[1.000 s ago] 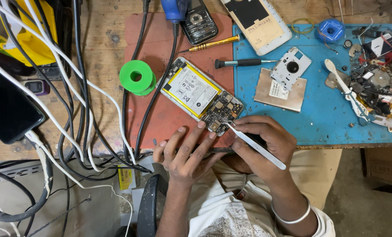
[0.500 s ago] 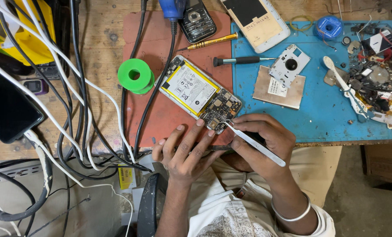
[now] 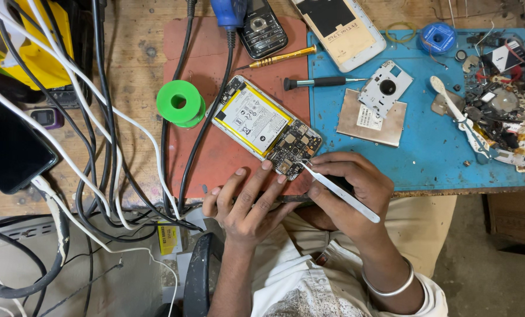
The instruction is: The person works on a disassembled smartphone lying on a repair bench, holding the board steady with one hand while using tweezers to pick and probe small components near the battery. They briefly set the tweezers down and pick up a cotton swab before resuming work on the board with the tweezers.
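Green spool (image 3: 180, 103), blue mat (image 3: 427, 158), yellow-edged battery (image 3: 252, 120) (white face), reddish mat (image 3: 209, 53)

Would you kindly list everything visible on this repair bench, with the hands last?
opened smartphone: 1, yellow-edged battery and bare circuit board, on red mat
red mat: 1, bench centre
blue mat: 1, right
green solder spool: 1, left of phone
screwdrivers: 2, gold, black-handled, above phone
keypad phone: 1, black, top
metal plate: 1, silver, blue mat
cables: many, black and white, left
loose parts: pile, far right
tweezers: 1, silver, right hand
left hand: fingertips at phone's lower edge
right hand: grips tweezers
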A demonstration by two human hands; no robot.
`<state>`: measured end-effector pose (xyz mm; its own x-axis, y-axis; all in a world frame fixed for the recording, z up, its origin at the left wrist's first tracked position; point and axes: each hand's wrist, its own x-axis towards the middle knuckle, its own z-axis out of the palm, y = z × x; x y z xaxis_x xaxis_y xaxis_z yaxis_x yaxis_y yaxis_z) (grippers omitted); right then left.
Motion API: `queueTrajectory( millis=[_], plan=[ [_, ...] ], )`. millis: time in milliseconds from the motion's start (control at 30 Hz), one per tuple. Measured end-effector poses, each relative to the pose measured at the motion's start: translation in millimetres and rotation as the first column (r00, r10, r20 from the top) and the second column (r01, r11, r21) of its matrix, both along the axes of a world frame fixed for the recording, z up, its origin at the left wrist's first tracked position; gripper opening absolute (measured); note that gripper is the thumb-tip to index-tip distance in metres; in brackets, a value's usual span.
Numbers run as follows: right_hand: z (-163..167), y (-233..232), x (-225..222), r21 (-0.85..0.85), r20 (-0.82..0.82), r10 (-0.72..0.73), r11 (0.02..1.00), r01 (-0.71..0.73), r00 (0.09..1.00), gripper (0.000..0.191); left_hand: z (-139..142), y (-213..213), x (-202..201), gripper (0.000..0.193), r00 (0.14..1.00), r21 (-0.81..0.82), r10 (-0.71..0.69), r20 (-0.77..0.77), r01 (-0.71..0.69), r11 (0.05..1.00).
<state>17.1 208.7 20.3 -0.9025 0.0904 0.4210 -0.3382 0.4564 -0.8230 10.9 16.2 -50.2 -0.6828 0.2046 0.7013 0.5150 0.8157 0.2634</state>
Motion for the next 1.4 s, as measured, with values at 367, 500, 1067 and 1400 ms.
queueTrajectory(
  millis=[367,500,1067,1400],
  plan=[
    [0.5,-0.7,0.0,0.005,0.006,0.008,1.000,-0.008,1.000,0.025,0.6,0.1,-0.8,0.043,1.000,0.004,0.002,-0.004,-0.002,1.000],
    [1.3,-0.9,-0.2,0.010,0.014,-0.042,0.999,0.042,0.999,0.025,0.5,0.1,-0.5,0.043,1.000,0.001,-0.004,0.000,0.004,1.000],
    [1.2,-1.7,0.3,0.018,0.013,0.001,1.000,-0.001,1.000,0.026,0.6,0.6,-0.7,0.043,1.000,0.014,0.002,-0.008,-0.002,1.000],
    [0.9,-0.5,0.0,0.022,0.016,-0.039,0.999,0.038,0.999,0.027,2.1,0.3,-0.9,0.043,1.000,0.002,0.000,-0.011,0.000,1.000]
  ],
)
